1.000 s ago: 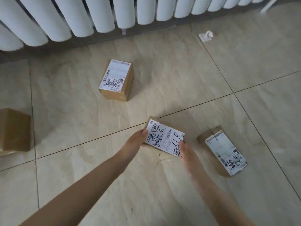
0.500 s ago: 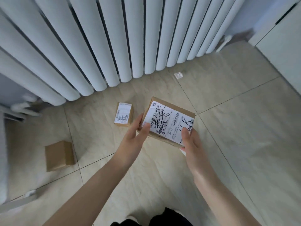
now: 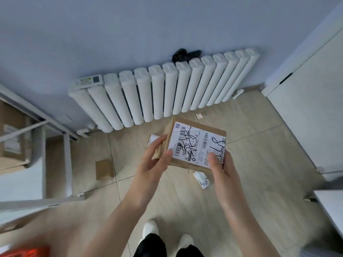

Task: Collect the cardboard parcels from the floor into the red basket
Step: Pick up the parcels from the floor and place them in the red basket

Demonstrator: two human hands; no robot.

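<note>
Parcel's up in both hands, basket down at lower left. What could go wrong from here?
1. The parcel is pinched by fingertips only: left hand at one end, right hand at the near corner. A swing toward the basket might slip it.
2. The basket is barely in frame and blurred, so the drop could miss.
3. Three boxes remain on the floor: plain box, labelled box, and one behind the left hand. They are easy to step on.

Held parcel (image 3: pixel 193 145) up between both hands: left hand (image 3: pixel 154 162) at its left end, right hand (image 3: pixel 221 167) at its near right corner. On the floor (image 3: pixel 259 164) below, three more parcels: one (image 3: pixel 104 169) far left, one (image 3: pixel 152 140) behind the left fingers, one (image 3: pixel 202 179) under the held parcel. Radiator (image 3: pixel 167 89) on the wall behind. Basket (image 3: pixel 27 252) at near left corner.
</note>
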